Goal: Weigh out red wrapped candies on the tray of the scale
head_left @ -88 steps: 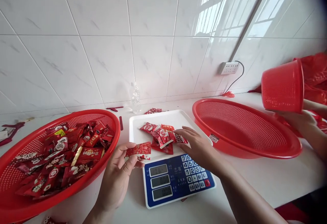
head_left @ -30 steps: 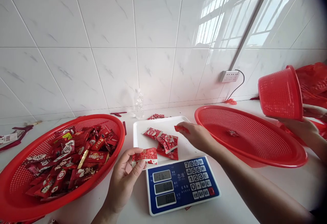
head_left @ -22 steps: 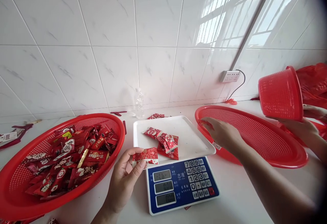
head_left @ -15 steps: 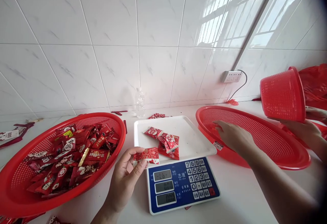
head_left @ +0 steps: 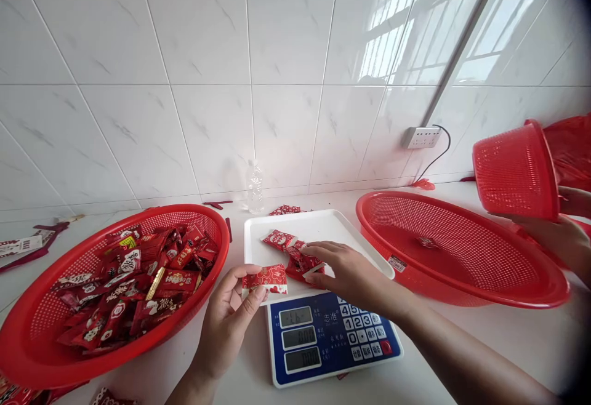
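Observation:
My left hand [head_left: 231,312] pinches a red candy packet [head_left: 265,279] between thumb and fingers, just above the front edge of the white scale tray [head_left: 355,248]. Over that tray my right hand [head_left: 339,269] has its thumb and fingers around a red wrapped candy [head_left: 302,261] in the small pile there. Its fingers partly cover the pile. Another candy [head_left: 277,240] lies farther back on the tray. The digital scale [head_left: 332,337] has a blue panel with keys and displays, some keys hidden by my right forearm.
At left stands a red oval basket [head_left: 28,337] holding many wrapped candies [head_left: 138,282]. The right red basket [head_left: 521,294] has a small packet [head_left: 428,242] inside. Another person's hand [head_left: 545,239] holds a tilted red basket [head_left: 514,171]. A clear bottle [head_left: 255,186] stands near the wall.
My right hand has moved left from the right basket to the candies on the tray. A small packet now shows in that basket. My left hand still holds its packet.

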A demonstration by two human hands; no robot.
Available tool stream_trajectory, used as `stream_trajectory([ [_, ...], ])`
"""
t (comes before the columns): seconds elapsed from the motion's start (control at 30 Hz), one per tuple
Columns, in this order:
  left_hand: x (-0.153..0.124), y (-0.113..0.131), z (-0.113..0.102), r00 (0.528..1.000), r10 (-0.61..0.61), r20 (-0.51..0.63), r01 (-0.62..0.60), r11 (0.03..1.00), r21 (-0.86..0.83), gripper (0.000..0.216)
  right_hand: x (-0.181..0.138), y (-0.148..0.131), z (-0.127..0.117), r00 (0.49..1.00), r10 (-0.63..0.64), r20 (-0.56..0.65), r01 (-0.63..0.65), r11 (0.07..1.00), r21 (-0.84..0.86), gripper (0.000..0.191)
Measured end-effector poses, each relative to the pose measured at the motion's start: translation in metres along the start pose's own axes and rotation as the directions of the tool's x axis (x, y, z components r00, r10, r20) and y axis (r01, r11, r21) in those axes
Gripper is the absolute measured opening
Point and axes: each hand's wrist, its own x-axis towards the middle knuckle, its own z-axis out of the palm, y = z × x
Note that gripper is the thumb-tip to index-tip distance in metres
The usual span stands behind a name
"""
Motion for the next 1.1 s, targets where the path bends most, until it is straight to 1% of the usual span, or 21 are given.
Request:
stream_trajectory([
  [0.07, 0.000, 0.000, 0.000, 1.000, 0.003, -0.002, -0.003, 1.000, -0.003, 0.030, 0.003, -0.005, 0.004, 1.000, -0.012, 0.012, 0.012, 1.000, -0.008, 0.036],
  [0.2, 0.001, -0.002, -0.002, 1.000, 0.008, 0.002, -0.008, 1.000, 0.003, 0.029, 0.006, -0.009, 0.008, 1.000, -0.017, -0.005, 0.017, 1.000, -0.010, 0.022],
  [0.27, 0.002, -0.004, -0.005, 1.000, 0.009, 0.023, -0.010, 1.000, 0.017, 0.029, 0.005, -0.008, 0.009, 1.000, -0.012, -0.027, 0.012, 1.000, -0.003, 0.018],
  [0.37, 0.003, -0.007, -0.009, 0.997, 0.015, 0.075, -0.018, 0.999, 0.040, 0.028, 0.002, -0.002, 0.007, 0.995, -0.001, -0.097, 0.001, 1.000, -0.002, 0.027],
  [0.47, 0.004, -0.009, -0.012, 0.994, 0.024, 0.108, -0.030, 0.998, 0.047, 0.028, -0.004, 0.013, -0.001, 0.979, 0.030, -0.201, -0.034, 0.999, -0.015, 0.028],
  [0.53, 0.004, -0.010, -0.012, 0.994, 0.021, 0.104, -0.027, 0.998, 0.054, 0.028, -0.010, 0.029, -0.011, 0.960, 0.092, -0.263, -0.107, 0.993, -0.042, 0.027],
  [0.57, 0.003, -0.010, -0.012, 0.995, 0.018, 0.100, -0.024, 0.998, 0.062, 0.029, -0.014, 0.038, -0.016, 0.946, 0.139, -0.294, -0.166, 0.984, -0.070, 0.027],
  [0.67, 0.003, -0.011, -0.012, 0.994, 0.015, 0.112, -0.025, 0.996, 0.089, 0.030, -0.027, 0.068, -0.033, 0.876, 0.294, -0.383, -0.372, 0.917, -0.146, 0.027],
  [0.73, 0.003, -0.011, -0.013, 0.991, 0.019, 0.135, -0.033, 0.994, 0.101, 0.030, -0.035, 0.089, -0.041, 0.832, 0.381, -0.403, -0.480, 0.859, -0.180, 0.029],
  [0.77, 0.003, -0.011, -0.013, 0.990, 0.022, 0.138, -0.036, 0.994, 0.104, 0.030, -0.039, 0.098, -0.043, 0.817, 0.406, -0.410, -0.515, 0.834, -0.200, 0.032],
  [0.83, 0.003, -0.011, -0.013, 0.992, 0.021, 0.128, -0.036, 0.993, 0.112, 0.029, -0.045, 0.109, -0.044, 0.806, 0.417, -0.420, -0.539, 0.810, -0.231, 0.037],
  [0.9, 0.004, -0.011, -0.013, 0.993, 0.011, 0.121, -0.026, 0.992, 0.122, 0.029, -0.048, 0.109, -0.040, 0.825, 0.383, -0.415, -0.506, 0.828, -0.242, 0.041],
  [0.97, 0.004, -0.011, -0.013, 0.993, 0.006, 0.117, -0.020, 0.992, 0.121, 0.029, -0.046, 0.097, -0.033, 0.865, 0.331, -0.376, -0.435, 0.869, -0.235, 0.041],
  [1.03, 0.003, -0.012, -0.012, 0.994, 0.010, 0.106, -0.022, 0.993, 0.112, 0.028, -0.042, 0.076, -0.025, 0.915, 0.281, -0.289, -0.343, 0.919, -0.194, 0.038],
  [1.07, 0.003, -0.011, -0.011, 0.995, 0.016, 0.103, -0.027, 0.994, 0.108, 0.028, -0.039, 0.064, -0.021, 0.938, 0.264, -0.227, -0.300, 0.943, -0.143, 0.038],
  [1.1, 0.002, -0.011, -0.010, 0.995, 0.021, 0.097, -0.031, 0.994, 0.104, 0.028, -0.035, 0.053, -0.017, 0.950, 0.254, -0.181, -0.275, 0.956, -0.098, 0.038],
])
